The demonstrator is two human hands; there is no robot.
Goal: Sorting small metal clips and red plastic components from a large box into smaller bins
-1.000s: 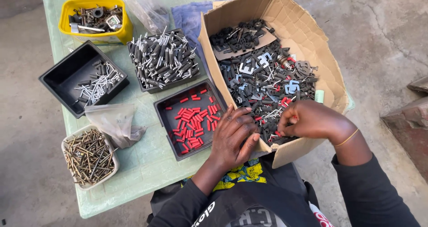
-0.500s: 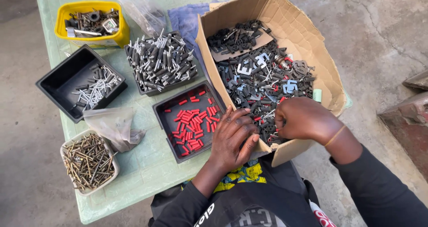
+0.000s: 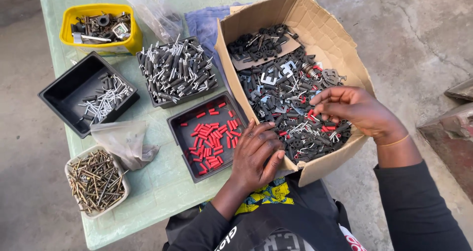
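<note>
My left hand (image 3: pixel 256 155) lies flat with fingers spread on the near corner where the black tray of red sleeves (image 3: pixel 183 132) meets the cardboard box (image 3: pixel 322 164). It holds nothing. My right hand (image 3: pixel 355 110) hovers inside the box over a heap of mixed black, grey and red small parts (image 3: pixel 288 100). Its fingers curl towards the thumb just above the heap. Whether they pinch a piece is hidden.
On the green table (image 3: pixel 162 189) stand a black tray of grey-tipped black sleeves (image 3: pixel 176 71), a black tray of white pins (image 3: pixel 74 90), a yellow tub of metal parts (image 3: pixel 130 41), a white tub of screws (image 3: pixel 96 182) and clear plastic bags (image 3: pixel 123 140).
My right hand has lifted and moved up and right from the box's near edge to over the heap. The left hand stays at the tray corner. The camera has shifted slightly.
</note>
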